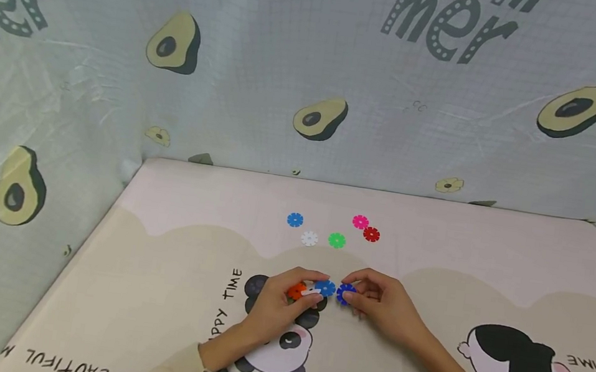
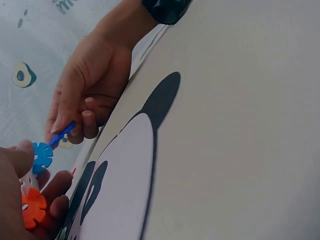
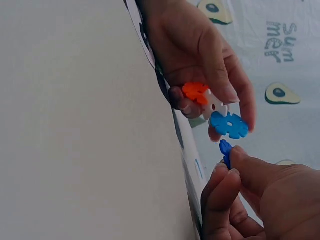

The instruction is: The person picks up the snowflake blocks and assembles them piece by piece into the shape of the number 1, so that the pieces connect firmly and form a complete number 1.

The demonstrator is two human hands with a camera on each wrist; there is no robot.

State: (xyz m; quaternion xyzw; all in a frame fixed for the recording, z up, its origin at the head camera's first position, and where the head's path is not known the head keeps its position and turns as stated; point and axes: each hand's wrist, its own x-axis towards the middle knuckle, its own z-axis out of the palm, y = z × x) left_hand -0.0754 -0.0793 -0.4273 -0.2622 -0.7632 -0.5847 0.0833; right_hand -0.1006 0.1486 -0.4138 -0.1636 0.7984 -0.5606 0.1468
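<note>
My left hand (image 1: 281, 300) holds a short chain of notched plastic discs, seen over the printed panda. The chain runs from an orange disc (image 3: 195, 92) through a white disc (image 3: 215, 106) to a light blue disc (image 3: 229, 125), linked at their slots. Thumb and fingers pinch it near the white and light blue pieces. Between the thumb and fingertips of my right hand (image 1: 385, 303) is a dark blue disc (image 1: 346, 294). In the right wrist view it is turned edge-on, close to the light blue disc, with a small gap showing in the head view.
Farther back on the table (image 1: 189, 197) lie loose discs: blue (image 1: 295, 219), white (image 1: 310, 238), green (image 1: 336, 241), pink (image 1: 360, 222) and red (image 1: 371, 234). The pink and red ones touch or overlap. A curtain (image 1: 248, 47) printed with avocados hangs behind the table.
</note>
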